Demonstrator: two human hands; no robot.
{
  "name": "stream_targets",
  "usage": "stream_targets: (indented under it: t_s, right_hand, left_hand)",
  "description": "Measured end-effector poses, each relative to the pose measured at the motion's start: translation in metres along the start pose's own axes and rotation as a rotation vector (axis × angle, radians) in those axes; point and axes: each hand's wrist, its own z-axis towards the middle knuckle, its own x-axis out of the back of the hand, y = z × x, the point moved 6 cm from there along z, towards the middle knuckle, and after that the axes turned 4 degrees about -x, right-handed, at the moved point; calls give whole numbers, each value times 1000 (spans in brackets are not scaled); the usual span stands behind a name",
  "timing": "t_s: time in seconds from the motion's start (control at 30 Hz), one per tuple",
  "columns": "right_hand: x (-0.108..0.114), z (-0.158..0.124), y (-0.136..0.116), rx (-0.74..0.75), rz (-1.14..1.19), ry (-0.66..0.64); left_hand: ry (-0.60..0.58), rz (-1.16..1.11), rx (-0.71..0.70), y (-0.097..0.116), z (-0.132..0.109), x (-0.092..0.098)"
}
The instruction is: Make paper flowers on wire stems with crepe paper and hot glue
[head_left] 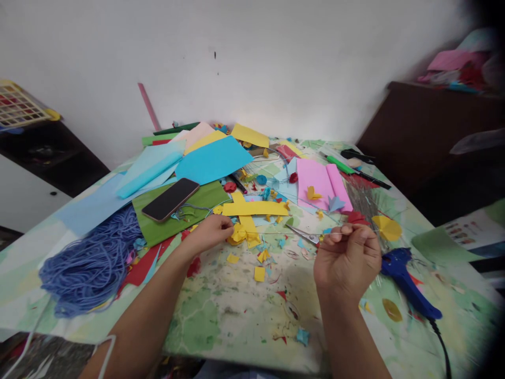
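My left hand [215, 230] is closed, its fingertips pinched at the edge of a crumpled yellow paper flower [237, 235]. A thin wire [284, 233] stretches almost level from that flower across to my right hand [349, 258]. The thumb and fingers of my right hand are pressed together around the wire, palm turned up. Just behind its fingertips shows a red paper piece [357, 217]; whether it touches them I cannot tell. Yellow paper strips [256, 209] lie crossed beyond my left hand. Scissors [303, 234] rest under the wire, partly hidden by my right hand.
Blue yarn [92, 260] is heaped at left beside a phone [171, 200] on green paper. Coloured sheets [215, 159] cover the back. A blue glue gun [410, 281] with a cord lies at right, near a bundle of thin wires [365, 202]. Paper scraps dot the table.
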Motion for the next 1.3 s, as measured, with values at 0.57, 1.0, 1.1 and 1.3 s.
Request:
stream_targets:
  t_s: [0.57, 1.0, 1.1, 1.3]
  right_hand:
    - [-1, -1, 1, 14, -10, -10]
    - [1, -1, -1, 21, -29, 2]
    - [1, -1, -1, 26, -41, 9]
    - [0, 0, -2, 26, -16, -2]
  left_hand:
    - [-10, -116, 5, 3, -2, -1]
    - [-22, -84, -2, 6, -1, -2]
    - [-16, -78, 5, 6, -2, -2]
    - [-16, -53, -5, 5, -1, -3]
